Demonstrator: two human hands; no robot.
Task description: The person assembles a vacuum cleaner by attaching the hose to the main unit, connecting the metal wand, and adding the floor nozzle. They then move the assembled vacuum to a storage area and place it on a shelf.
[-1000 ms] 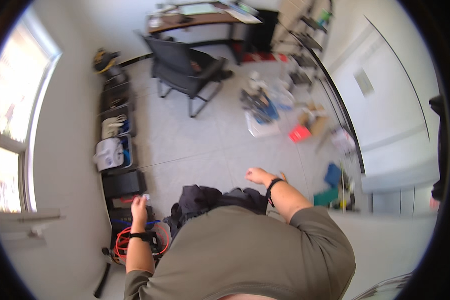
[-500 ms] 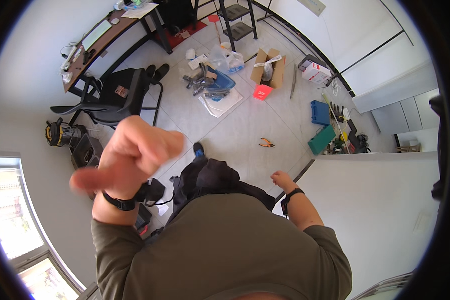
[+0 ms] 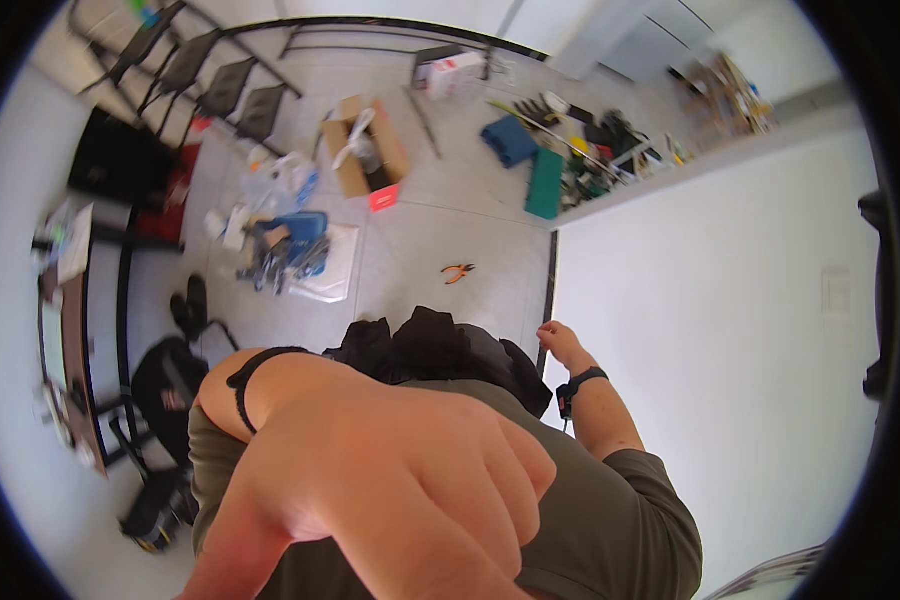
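My left hand (image 3: 390, 470) fills the lower middle, raised close to the view with its back turned up. Its thumb and forefinger spread apart and run past the lower edge, so their tips are hidden; the other fingers bend under. I see nothing held in it. My right hand (image 3: 565, 345) hangs low at my right side, beside the white wall, its fingers curled together with nothing visible in them. A black band circles each wrist. Ahead on the tiled floor lie pliers (image 3: 458, 272) with orange handles, apart from both hands.
An open cardboard box (image 3: 390, 160) stands ahead, right of a blue tray (image 3: 308, 235) heaped with grey parts. A green case (image 3: 544, 184), a blue case (image 3: 510, 142) and mixed tools lie farther right. At left are a desk (image 3: 74, 350) and a black chair (image 3: 165, 385).
The view has swung to the right, shifting the room's things leftward. My left hand has risen closer and moved right and down across the picture. My right hand stays low at my side.
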